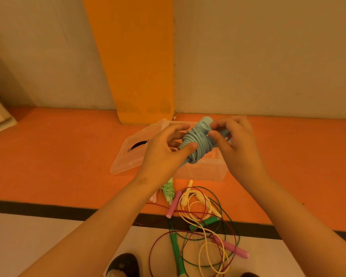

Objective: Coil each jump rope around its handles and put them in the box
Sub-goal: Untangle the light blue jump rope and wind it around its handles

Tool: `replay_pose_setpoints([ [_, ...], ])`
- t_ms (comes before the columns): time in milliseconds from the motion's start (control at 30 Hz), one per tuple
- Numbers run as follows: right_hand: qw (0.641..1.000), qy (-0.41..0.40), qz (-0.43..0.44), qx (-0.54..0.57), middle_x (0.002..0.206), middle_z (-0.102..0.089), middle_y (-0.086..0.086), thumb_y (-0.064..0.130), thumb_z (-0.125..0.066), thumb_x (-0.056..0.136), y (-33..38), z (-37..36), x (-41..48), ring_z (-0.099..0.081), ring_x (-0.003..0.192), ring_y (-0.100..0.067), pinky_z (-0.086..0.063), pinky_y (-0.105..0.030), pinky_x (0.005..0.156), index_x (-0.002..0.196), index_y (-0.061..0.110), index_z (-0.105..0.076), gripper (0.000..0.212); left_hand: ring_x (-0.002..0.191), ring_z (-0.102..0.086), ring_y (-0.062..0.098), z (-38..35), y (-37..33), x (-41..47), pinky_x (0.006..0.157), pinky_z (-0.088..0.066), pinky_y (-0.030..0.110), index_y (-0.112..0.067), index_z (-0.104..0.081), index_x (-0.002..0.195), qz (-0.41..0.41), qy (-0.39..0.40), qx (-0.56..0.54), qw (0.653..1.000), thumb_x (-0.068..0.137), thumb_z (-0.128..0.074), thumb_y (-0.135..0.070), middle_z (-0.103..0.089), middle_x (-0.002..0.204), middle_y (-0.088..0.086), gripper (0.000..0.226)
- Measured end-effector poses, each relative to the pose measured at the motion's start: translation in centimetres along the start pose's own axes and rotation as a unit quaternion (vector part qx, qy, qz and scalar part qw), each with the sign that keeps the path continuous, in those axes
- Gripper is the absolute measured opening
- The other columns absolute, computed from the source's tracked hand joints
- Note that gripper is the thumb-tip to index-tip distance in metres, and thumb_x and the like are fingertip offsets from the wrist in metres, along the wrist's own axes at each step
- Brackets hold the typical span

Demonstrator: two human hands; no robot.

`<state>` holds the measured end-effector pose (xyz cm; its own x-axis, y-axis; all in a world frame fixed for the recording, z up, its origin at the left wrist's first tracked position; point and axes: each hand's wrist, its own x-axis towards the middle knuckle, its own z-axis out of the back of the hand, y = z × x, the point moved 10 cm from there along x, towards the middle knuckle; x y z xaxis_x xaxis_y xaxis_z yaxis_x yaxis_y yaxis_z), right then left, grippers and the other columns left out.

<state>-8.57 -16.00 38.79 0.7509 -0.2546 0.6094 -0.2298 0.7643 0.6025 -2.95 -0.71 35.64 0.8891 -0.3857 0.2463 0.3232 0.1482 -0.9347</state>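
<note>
Blue jump rope (196,144), coiled, pinched by both hands' fingers (190,147).

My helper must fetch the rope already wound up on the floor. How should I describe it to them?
Find the clear plastic box on the orange floor strip. Just in front of its near wall, at the left edge of the loose tangled ropes, lies a pale green rope. It alone on the floor is wound tightly around its handles.
</note>
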Motion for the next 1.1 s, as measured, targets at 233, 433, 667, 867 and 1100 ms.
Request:
replay_pose_setpoints([
  [233, 0.998, 0.028, 0.058, -0.007, 0.088, -0.045, 0.026, 0.026, -0.053, 0.087, 1.4, -0.8, -0.2, -0.047, 0.097, -0.015, -0.046, -0.048, 0.082, 0.109, 0.014, -0.066, 0.029, 0.091, -0.059, 0.008, -1.1, -0.7, -0.5, 0.073, -0.051, 0.022, -0.031, -0.062, 0.109, -0.017, 0.047, 0.009, 0.999, 0.083, -0.071, -0.021, -0.06, 0.11, -0.002, 0.03],
  [433, 0.996, 0.052, 0.073, -0.009, 0.094, -0.061, 0.013, 0.026, -0.054, 0.087, 1.3, -0.8, 0.1, -0.045, 0.095, -0.016, -0.043, -0.052, 0.082, 0.105, 0.019, -0.069, 0.024, 0.078, -0.061, 0.019, -1.1, -0.6, -0.5, 0.065, -0.053, 0.021, -0.025, -0.06, 0.1, 0.003, 0.106, -0.039, 0.994, 0.093, -0.053, 0.003, -0.056, 0.103, 0.013, 0.029],
  [667, 0.993, 0.085, 0.065, 0.045, 0.093, -0.059, 0.017, 0.026, -0.056, 0.087, 1.2, -1.2, 0.0, -0.049, 0.096, -0.016, -0.044, -0.043, 0.085, 0.103, 0.026, -0.068, 0.02, 0.073, -0.064, 0.013, -0.5, -0.1, -0.3, 0.067, -0.055, 0.023, -0.021, -0.063, 0.097, 0.007, 0.124, -0.049, 0.991, 0.093, -0.057, 0.0, -0.056, 0.095, 0.008, 0.022],
  [867, 0.989, 0.11, 0.068, 0.066, 0.088, -0.06, 0.01, 0.021, -0.058, 0.085, 1.1, -1.5, 0.0, -0.05, 0.093, -0.02, -0.044, -0.041, 0.083, 0.1, 0.034, -0.065, 0.021, 0.073, -0.058, 0.012, -0.7, -0.3, -0.3, 0.065, -0.055, 0.025, -0.02, -0.058, 0.095, -0.005, 0.11, -0.025, 0.994, 0.094, -0.054, 0.001, -0.054, 0.105, 0.018, 0.021],
  [1100, 0.987, 0.121, 0.076, 0.079, 0.087, -0.06, 0.014, 0.018, -0.06, 0.084, 1.5, -1.7, 0.1, -0.051, 0.094, -0.021, -0.038, -0.027, 0.084, 0.095, 0.032, -0.067, 0.019, 0.078, -0.051, 0.016, -1.3, -0.5, -0.5, 0.062, -0.053, 0.022, -0.016, -0.049, 0.093, -0.016, 0.092, -0.005, 0.996, 0.097, -0.046, 0.001, -0.048, 0.099, 0.015, 0.019],
])
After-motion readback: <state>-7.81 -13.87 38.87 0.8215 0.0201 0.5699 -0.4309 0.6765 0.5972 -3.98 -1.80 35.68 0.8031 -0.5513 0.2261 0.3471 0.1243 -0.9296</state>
